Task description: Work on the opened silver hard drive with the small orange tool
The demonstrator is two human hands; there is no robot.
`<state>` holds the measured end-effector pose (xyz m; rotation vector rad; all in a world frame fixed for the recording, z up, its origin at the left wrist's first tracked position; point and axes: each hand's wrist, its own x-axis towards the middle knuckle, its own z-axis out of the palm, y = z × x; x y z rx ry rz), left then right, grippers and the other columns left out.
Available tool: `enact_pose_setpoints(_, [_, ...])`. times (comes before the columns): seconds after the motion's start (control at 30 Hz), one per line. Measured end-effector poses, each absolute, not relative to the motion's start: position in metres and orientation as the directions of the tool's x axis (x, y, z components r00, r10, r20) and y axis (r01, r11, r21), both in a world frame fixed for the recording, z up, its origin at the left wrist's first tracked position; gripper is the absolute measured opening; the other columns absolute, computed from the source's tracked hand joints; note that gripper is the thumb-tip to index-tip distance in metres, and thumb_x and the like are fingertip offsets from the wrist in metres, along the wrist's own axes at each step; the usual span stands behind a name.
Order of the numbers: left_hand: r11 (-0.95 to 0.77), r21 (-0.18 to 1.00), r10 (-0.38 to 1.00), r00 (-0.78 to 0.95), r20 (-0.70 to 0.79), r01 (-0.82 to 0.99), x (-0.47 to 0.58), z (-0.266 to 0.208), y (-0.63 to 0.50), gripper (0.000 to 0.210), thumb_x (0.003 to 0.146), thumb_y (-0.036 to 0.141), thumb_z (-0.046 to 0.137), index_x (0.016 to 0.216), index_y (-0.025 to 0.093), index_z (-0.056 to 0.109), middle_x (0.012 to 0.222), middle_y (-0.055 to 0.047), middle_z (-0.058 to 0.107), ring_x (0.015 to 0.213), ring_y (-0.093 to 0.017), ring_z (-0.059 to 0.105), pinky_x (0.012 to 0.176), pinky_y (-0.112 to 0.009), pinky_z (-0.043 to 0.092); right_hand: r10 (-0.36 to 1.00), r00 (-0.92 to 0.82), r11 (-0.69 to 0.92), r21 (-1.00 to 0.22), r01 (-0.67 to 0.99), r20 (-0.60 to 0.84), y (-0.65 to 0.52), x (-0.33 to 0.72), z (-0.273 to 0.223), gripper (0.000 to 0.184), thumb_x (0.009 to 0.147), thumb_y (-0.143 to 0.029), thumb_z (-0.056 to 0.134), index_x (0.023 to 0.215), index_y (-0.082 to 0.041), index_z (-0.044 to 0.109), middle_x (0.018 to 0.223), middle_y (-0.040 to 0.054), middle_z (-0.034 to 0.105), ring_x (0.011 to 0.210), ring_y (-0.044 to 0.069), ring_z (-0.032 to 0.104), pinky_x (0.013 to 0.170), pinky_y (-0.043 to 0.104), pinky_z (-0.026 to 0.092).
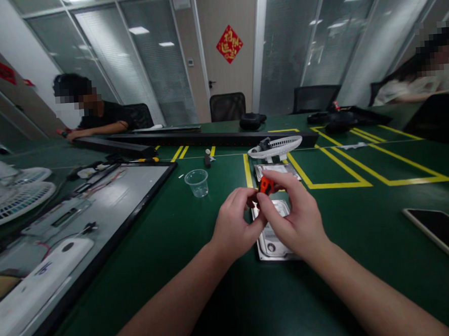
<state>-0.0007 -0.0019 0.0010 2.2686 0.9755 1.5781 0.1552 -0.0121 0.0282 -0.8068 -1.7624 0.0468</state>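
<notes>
My right hand (295, 212) pinches a small orange-and-black tool (266, 184), perhaps a screwdriver handle, between thumb and fingers. At the tool's lower left end, the closed fingers of my left hand (237, 220) grip it too; that end is mostly hidden by the fingertips. Below both hands a silver hard drive (275, 248) lies flat on the green table, partly covered by them. Just behind the hands is a second metal drive-like piece (260, 171). To the left stands a clear plastic cup (198, 184).
A large flat panel (135, 194) with a white case (45, 285) on it fills the left side. White fan parts (21, 195) sit beyond. A white fan grille (280, 147), long black bars (207, 137) and a phone (445, 230) lie around. Two people sit opposite.
</notes>
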Motion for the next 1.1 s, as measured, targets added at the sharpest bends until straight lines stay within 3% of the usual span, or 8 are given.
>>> enact_pose_setpoints(0.13, [-0.766, 0.511, 0.62, 0.241, 0.747, 0.39, -0.0012, 0.0013, -0.0013, 0.015, 0.091, 0.014, 0.064, 0.104, 0.02, 0.059, 0.092, -0.002, 0.063, 0.083, -0.017, 0.058, 0.075, -0.031, 0.048, 0.526, -0.128, 0.77, -0.407, 0.491, 0.841, -0.0128, 0.1559, 0.0305, 0.043, 0.095, -0.019, 0.066, 0.136, -0.027, 0.058, 0.111, 0.006, 0.067, 0.098, 0.023, 0.065, 0.088, 0.044, 0.057])
enact_pose_setpoints(0.33, [-0.762, 0.521, 0.631, 0.261, 0.73, 0.386, -0.0003, 0.004, -0.0028, 0.008, 0.098, 0.015, 0.057, 0.104, 0.019, 0.06, 0.093, -0.004, 0.064, 0.084, -0.017, 0.058, 0.076, -0.032, 0.048, 0.563, -0.158, 0.771, -0.446, 0.455, 0.811, -0.0142, 0.1572, 0.0278, 0.05, 0.098, -0.017, 0.059, 0.146, -0.028, 0.052, 0.128, 0.0076, 0.067, 0.108, 0.023, 0.066, 0.097, 0.045, 0.056])
enact_pose_setpoints(0.5, [-0.751, 0.531, 0.633, 0.199, 0.748, 0.393, -0.0004, 0.0029, -0.0032, 0.019, 0.09, 0.014, 0.065, 0.108, 0.019, 0.06, 0.093, -0.003, 0.064, 0.081, -0.016, 0.058, 0.073, -0.03, 0.047, 0.537, -0.145, 0.777, -0.421, 0.469, 0.831, -0.0118, 0.1555, 0.028, 0.047, 0.095, -0.017, 0.065, 0.141, -0.025, 0.056, 0.117, 0.0072, 0.067, 0.103, 0.022, 0.065, 0.092, 0.041, 0.056])
enact_pose_setpoints(0.63, [-0.754, 0.526, 0.632, 0.216, 0.744, 0.394, -0.0017, 0.0015, -0.0017, 0.013, 0.092, 0.014, 0.064, 0.103, 0.019, 0.06, 0.092, -0.002, 0.063, 0.083, -0.017, 0.058, 0.075, -0.03, 0.047, 0.531, -0.129, 0.775, -0.418, 0.474, 0.837, -0.0116, 0.1551, 0.0297, 0.045, 0.094, -0.018, 0.067, 0.138, -0.024, 0.058, 0.114, 0.007, 0.066, 0.102, 0.022, 0.064, 0.092, 0.042, 0.056])
enact_pose_setpoints(0.87, [-0.759, 0.522, 0.631, 0.244, 0.736, 0.388, -0.0004, 0.003, -0.0026, 0.007, 0.097, 0.015, 0.058, 0.102, 0.019, 0.059, 0.092, -0.003, 0.064, 0.083, -0.017, 0.058, 0.075, -0.031, 0.047, 0.555, -0.166, 0.782, -0.442, 0.44, 0.815, -0.0134, 0.1581, 0.0267, 0.048, 0.1, -0.016, 0.056, 0.147, -0.026, 0.053, 0.13, 0.0078, 0.068, 0.115, 0.024, 0.066, 0.101, 0.044, 0.055])
enact_pose_setpoints(1.0, [-0.759, 0.521, 0.621, 0.194, 0.759, 0.391, -0.0006, 0.0016, -0.0026, 0.019, 0.09, 0.015, 0.067, 0.106, 0.019, 0.059, 0.092, -0.002, 0.063, 0.08, -0.016, 0.057, 0.073, -0.029, 0.046, 0.54, -0.143, 0.775, -0.424, 0.469, 0.829, -0.0128, 0.1565, 0.028, 0.047, 0.097, -0.017, 0.061, 0.143, -0.027, 0.056, 0.12, 0.0068, 0.069, 0.106, 0.023, 0.066, 0.095, 0.043, 0.056])
enact_pose_setpoints(1.1, [-0.76, 0.517, 0.621, 0.203, 0.757, 0.394, -0.0013, 0.0006, -0.0017, 0.016, 0.089, 0.014, 0.067, 0.101, 0.02, 0.059, 0.091, -0.001, 0.062, 0.081, -0.016, 0.057, 0.073, -0.028, 0.047, 0.529, -0.134, 0.778, -0.415, 0.472, 0.838, -0.0128, 0.1551, 0.03, 0.044, 0.095, -0.019, 0.066, 0.138, -0.026, 0.059, 0.113, 0.0065, 0.068, 0.102, 0.023, 0.065, 0.092, 0.042, 0.057])
